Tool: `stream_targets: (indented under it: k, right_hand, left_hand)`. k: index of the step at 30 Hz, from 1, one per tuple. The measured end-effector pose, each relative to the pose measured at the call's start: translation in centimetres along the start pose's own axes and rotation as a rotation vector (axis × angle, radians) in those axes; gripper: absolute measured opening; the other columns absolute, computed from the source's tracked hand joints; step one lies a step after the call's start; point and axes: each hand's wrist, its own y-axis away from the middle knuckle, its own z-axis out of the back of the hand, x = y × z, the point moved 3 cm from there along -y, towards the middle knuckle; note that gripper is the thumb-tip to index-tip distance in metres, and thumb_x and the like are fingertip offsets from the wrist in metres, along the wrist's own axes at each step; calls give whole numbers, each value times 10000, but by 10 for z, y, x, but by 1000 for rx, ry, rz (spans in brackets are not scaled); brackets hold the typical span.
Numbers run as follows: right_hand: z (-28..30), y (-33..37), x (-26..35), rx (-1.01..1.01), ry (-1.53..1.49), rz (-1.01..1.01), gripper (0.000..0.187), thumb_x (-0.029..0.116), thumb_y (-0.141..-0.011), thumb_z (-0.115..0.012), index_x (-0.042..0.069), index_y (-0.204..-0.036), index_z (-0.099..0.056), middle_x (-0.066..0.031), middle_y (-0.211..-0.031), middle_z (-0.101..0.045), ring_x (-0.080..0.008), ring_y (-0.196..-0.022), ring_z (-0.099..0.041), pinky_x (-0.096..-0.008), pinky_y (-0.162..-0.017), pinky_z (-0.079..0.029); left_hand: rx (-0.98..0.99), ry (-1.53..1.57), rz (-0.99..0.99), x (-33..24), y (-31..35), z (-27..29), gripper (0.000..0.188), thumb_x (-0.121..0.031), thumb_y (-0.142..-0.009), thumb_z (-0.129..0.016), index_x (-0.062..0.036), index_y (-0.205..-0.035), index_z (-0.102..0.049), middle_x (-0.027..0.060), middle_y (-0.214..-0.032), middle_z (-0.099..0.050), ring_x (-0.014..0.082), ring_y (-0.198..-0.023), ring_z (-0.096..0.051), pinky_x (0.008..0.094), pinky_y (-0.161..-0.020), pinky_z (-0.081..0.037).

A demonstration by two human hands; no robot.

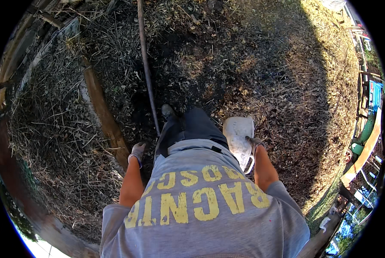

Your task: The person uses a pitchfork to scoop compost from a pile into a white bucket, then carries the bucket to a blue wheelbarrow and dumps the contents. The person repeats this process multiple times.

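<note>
My right hand (255, 143), in a greyish work glove, holds a dirty white plastic container (239, 131) by its side. The container has a wide mouth and a looped handle, and hangs beside my right leg. What is inside it cannot be made out. My left hand (138, 151), also gloved, hangs low at my left side with nothing visible in it, its fingers loosely apart. It is nearest to a weathered wooden beam (104, 105). Just ahead of it, the lower end of a long thin pole (147, 69) reaches down beside my leg.
Straw and dry plant litter (261, 73) cover the ground, with dark damp soil around my boot (167, 111). A straw heap (50, 116) lies left of the beam. Old boards (12, 51) edge the far left. At the right stand a wire fence (366, 185) and a green object (364, 131).
</note>
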Motion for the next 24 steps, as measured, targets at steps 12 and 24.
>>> stream_targets:
  k: [12, 24]
  right_hand:
    - [-123, -100, -152, 59, 255, 391, 642, 432, -747, -718, 101, -1277, -569, -192, -1212, -616, -313, -1107, -595, -382, -963, -467]
    - [-170, -132, -78, -93, 639, 1035, 263, 156, -816, -540, 197, -1041, -670, -84, -999, -692, -248, -1005, -643, -372, -971, -438]
  left_hand:
    - [87, 311, -160, -109, 53, -78, 281, -216, -966, -518, -71, -1196, -591, 76, -934, -684, 187, -770, -653, 308, -645, -519]
    - [139, -383, -245, -70, -8, -148, 364, -238, -889, -581, -18, -1175, -624, 140, -1095, -684, 247, -1008, -654, 328, -876, -495]
